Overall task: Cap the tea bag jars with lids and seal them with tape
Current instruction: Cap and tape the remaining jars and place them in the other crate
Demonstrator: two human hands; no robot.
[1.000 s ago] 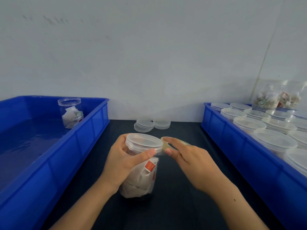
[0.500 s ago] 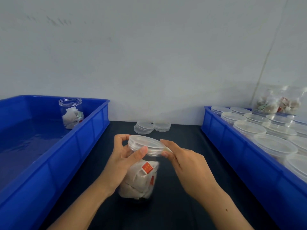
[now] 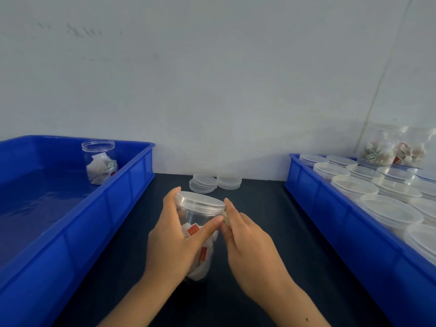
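The two blue crates are taking up most of the dark worktop (image 3: 259, 232). The left crate (image 3: 77, 232) is sitting nearly bare, with one uncapped jar (image 3: 100, 162) of tea bags at its far end, while the right crate (image 3: 342, 244) is looking packed with capped jars (image 3: 389, 211). Two small stacks of spare lids (image 3: 215, 182) are lying against the wall between them.

The jar in hand (image 3: 200, 232) is sitting up front in the middle, tilted, lid (image 3: 200, 202) already on. The left hand (image 3: 174, 241) is wrapping around its body with the thumb reaching across the front, just under the lid. The right hand (image 3: 250, 246) is pinching something small and pale at the lid's right edge, probably the tape (image 3: 226, 217), though it's too small to be sure.

Stuff that could go sideways, biggest first:
- The jar is leaning and only one hand is really holding it, so a hard pull on the tape could be twisting it loose and tipping it onto the worktop.
- The lid might not be seated flat, and taping over that would be sealing in a gap.
- The tape could be folding onto itself or sticking to a fingertip, since the thumb and the pinch are nearly touching.
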